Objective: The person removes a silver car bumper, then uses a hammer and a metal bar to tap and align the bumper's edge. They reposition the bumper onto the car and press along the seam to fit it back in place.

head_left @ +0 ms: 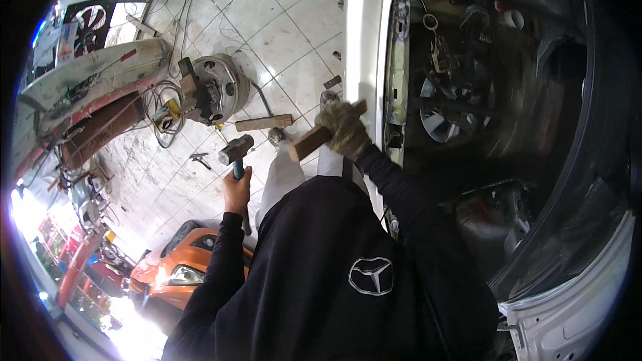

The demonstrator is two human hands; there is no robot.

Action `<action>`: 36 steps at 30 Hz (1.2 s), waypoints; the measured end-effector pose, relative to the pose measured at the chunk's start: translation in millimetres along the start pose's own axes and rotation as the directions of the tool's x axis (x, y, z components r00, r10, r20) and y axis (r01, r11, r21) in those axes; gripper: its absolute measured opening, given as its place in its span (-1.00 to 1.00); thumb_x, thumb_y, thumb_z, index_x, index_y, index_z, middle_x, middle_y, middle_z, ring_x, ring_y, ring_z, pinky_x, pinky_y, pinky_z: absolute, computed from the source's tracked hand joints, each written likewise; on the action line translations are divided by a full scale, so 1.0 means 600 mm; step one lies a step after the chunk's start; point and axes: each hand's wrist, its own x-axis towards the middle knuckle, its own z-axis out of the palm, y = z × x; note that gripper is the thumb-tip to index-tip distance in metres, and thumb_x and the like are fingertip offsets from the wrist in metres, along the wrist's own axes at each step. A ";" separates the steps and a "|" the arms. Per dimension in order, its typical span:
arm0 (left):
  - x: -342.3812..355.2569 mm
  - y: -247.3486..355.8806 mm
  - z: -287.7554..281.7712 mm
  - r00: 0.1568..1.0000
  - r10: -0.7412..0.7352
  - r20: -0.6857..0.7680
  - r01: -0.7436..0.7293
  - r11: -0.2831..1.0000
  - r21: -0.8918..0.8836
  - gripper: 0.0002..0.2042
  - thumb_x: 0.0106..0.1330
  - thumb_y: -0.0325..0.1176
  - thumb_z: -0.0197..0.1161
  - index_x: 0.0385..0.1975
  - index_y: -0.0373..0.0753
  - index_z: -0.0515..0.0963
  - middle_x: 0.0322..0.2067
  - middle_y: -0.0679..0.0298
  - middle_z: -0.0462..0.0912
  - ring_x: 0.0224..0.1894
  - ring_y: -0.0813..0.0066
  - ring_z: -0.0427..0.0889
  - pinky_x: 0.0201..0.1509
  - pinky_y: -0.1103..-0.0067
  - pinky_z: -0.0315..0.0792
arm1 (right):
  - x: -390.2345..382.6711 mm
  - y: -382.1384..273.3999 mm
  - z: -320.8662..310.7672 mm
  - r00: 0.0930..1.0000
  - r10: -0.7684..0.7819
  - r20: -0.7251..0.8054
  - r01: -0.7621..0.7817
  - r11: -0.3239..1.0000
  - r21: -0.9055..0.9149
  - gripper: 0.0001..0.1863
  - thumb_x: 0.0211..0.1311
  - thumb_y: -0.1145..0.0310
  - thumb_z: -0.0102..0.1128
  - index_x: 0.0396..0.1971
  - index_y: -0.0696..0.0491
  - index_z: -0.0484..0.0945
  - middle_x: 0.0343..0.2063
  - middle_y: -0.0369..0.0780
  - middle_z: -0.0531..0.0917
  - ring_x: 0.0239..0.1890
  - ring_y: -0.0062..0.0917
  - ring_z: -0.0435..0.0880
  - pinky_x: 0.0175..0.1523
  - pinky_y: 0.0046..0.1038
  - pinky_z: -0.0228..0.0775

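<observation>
From where I stand, the person is beside a white car body (366,33), with both arms out in front. The left hand (237,191), ungloved, is wrapped around the teal handle of a hammer (236,150), gripping it just below the heavy metal head, which points up over the floor. The right hand (344,127) wears a worn, dirty glove and is clamped around the middle of a wooden block (309,144); the block juts out on both sides of the fist, tilted, close to the car's sill. The hammer and the block are apart.

Below, on the pale tiled floor (287,33), another piece of wood (264,122) lies near the person's feet. Beyond it is a wheel rim (231,90), with loops of cable (175,135) close by. A long, scuffed body panel (100,73) sits farther to the left, and an orange vehicle (184,261) stands behind the left forearm. Inside the car's dark opening I can make out a spoked silver wheel (436,120).
</observation>
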 end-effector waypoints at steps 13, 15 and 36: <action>0.001 -0.348 -0.112 0.923 -0.288 0.254 0.355 0.892 -0.278 -0.59 0.40 -0.07 0.35 -0.16 -0.40 0.62 -0.51 0.15 0.71 -0.77 0.46 0.48 -0.70 0.53 0.34 | 0.022 -0.271 0.278 0.594 0.178 0.784 -0.019 0.978 -0.208 -0.67 0.16 0.14 0.33 -0.08 -0.09 0.68 -0.11 -0.19 0.74 0.07 -0.23 0.71 0.16 -0.11 0.47; 0.007 -0.344 -0.138 0.891 -0.214 0.400 0.402 0.782 -0.477 -0.53 0.45 -0.05 0.33 0.10 -0.36 0.63 -0.16 0.13 0.78 -0.44 0.54 0.68 -0.39 0.54 0.56 | 0.045 -0.331 0.347 0.578 0.149 0.803 0.068 0.971 -0.229 -0.71 0.19 0.15 0.29 -0.11 -0.12 0.71 -0.11 -0.19 0.75 0.07 -0.23 0.71 0.15 -0.10 0.47; 0.472 -0.506 -0.128 0.871 0.198 0.449 0.055 0.869 -0.491 -0.60 0.37 -0.34 0.39 0.15 -0.35 0.59 -0.28 0.25 0.74 -0.36 0.52 0.73 -0.25 0.54 0.66 | -0.062 -0.341 0.613 0.725 0.668 0.170 -0.595 0.731 -0.335 -0.35 0.11 0.06 0.43 0.19 0.01 0.51 0.09 -0.08 0.62 0.16 -0.10 0.58 0.27 -0.10 0.41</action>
